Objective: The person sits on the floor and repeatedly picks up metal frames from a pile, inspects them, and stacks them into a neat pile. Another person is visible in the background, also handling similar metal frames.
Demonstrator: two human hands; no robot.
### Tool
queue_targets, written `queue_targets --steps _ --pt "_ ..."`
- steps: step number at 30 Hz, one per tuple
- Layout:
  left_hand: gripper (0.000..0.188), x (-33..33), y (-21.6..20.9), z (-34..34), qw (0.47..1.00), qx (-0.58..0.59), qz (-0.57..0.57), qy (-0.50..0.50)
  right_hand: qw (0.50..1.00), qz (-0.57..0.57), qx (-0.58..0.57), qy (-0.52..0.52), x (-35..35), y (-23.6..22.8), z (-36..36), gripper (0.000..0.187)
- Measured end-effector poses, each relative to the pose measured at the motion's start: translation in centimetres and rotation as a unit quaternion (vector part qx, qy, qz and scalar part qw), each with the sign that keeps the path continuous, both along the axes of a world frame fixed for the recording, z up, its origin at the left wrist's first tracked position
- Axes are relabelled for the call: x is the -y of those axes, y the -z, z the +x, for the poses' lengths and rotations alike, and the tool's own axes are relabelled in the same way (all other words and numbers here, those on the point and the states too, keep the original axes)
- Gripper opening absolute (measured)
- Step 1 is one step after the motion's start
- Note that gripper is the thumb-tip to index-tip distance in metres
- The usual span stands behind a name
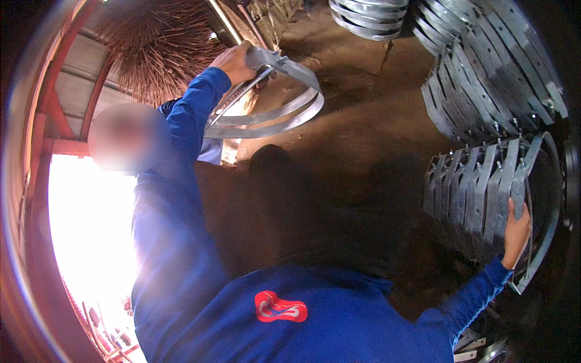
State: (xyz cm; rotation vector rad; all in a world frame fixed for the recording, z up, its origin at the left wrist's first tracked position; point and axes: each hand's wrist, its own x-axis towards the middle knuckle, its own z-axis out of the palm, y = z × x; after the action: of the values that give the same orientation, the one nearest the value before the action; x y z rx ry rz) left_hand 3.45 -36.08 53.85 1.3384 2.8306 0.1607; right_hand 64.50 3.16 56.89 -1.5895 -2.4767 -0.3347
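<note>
My left hand (235, 65) is raised at the upper left, its fingers closed on the edge of a grey metal hoop clamp (290, 124). This clamp is a flat curved band with a thin straight rod across it, held above the brown ground. Far to the right, my right hand (517, 233) grips the end band of a row of similar bolted metal hoop clamps (475, 193). Its fingertips lie on the flat strap, and part of the hand is hidden behind a thin rod. The row's large outer band (549, 199) curves past my right wrist.
More stacked metal bands (490, 72) stand at the upper right, with a stack of rings (369, 17) at the top. A bundle of thin brown rods (151, 51) lies at the upper left. Another person, blurred, (130, 138) is beyond my left arm, near a bright opening and red frame (65, 147).
</note>
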Motion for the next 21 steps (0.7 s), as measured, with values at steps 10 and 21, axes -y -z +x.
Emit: queue_targets --steps 10,21 --pt "0.066 -8.1 -0.2 13.3 0.985 -0.001 -0.118 0.123 0.893 -0.098 -0.327 -0.293 12.8 -0.1 -17.5 0.028" --pt "0.049 -9.1 5.7 19.2 0.896 -0.264 -0.052 0.354 0.550 -0.684 -0.186 -0.442 12.1 12.9 -41.5 0.068"
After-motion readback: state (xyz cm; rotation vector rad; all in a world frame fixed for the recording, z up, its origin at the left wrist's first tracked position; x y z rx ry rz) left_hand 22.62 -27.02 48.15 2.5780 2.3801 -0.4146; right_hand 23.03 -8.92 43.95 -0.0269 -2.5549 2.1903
